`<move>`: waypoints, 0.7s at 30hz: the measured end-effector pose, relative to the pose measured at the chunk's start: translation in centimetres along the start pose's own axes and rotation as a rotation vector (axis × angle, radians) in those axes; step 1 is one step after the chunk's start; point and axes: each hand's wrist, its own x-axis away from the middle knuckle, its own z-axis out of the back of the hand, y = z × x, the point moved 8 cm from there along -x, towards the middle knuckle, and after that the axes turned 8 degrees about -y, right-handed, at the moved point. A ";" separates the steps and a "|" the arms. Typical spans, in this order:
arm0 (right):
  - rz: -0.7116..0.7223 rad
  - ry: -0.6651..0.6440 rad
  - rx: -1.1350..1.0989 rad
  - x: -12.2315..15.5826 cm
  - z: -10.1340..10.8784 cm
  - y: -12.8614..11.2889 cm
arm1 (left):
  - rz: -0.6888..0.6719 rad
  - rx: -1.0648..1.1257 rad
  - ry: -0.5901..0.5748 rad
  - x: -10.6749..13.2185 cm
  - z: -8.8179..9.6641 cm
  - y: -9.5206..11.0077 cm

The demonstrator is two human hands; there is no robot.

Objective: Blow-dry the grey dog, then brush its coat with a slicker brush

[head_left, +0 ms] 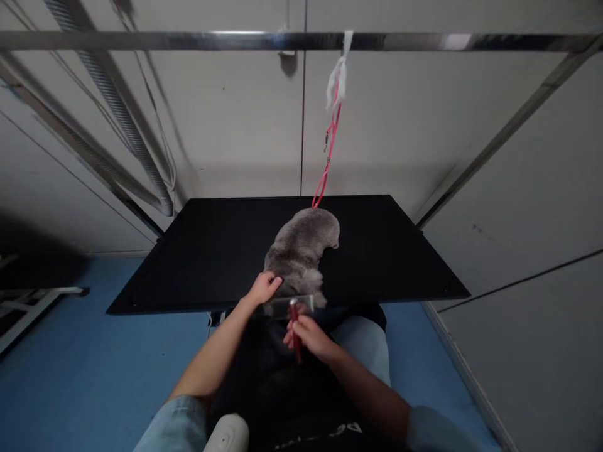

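A small grey fluffy dog (301, 248) stands on a black grooming table (202, 251), facing away from me. A red leash (328, 157) runs from its neck up to a metal bar overhead. My left hand (264, 287) rests on the dog's left hindquarter with the fingers curled into the fur. My right hand (308, 334) is closed on the red handle of a slicker brush (294, 307), whose silvery head lies against the dog's rear, at the table's near edge.
A horizontal metal bar (188, 41) crosses overhead, with slanted supports at both sides. A ribbed hose (117, 107) runs down the left wall. The floor (70, 370) is blue. A white rounded object (228, 433) sits at my lap.
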 end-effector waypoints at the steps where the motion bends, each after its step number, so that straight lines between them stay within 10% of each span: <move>1: 0.002 0.075 0.033 0.2 0.9 -0.2 | 0.007 -0.027 0.008 0.1 0.0 0.0; 6: -0.321 -0.270 0.411 2.2 0.0 2.9 | -0.029 -0.124 0.063 0.3 -0.7 -0.2; 11: -0.105 0.118 0.455 2.4 6.0 -2.7 | -0.066 -0.150 0.153 0.0 0.6 -1.6; 17: -0.320 -0.117 0.445 3.6 5.3 0.6 | -0.037 -0.138 0.105 -0.9 1.8 -2.9; 21: -0.100 0.009 0.385 0.7 6.1 -2.9 | -0.055 -0.199 0.089 -1.2 1.6 -2.8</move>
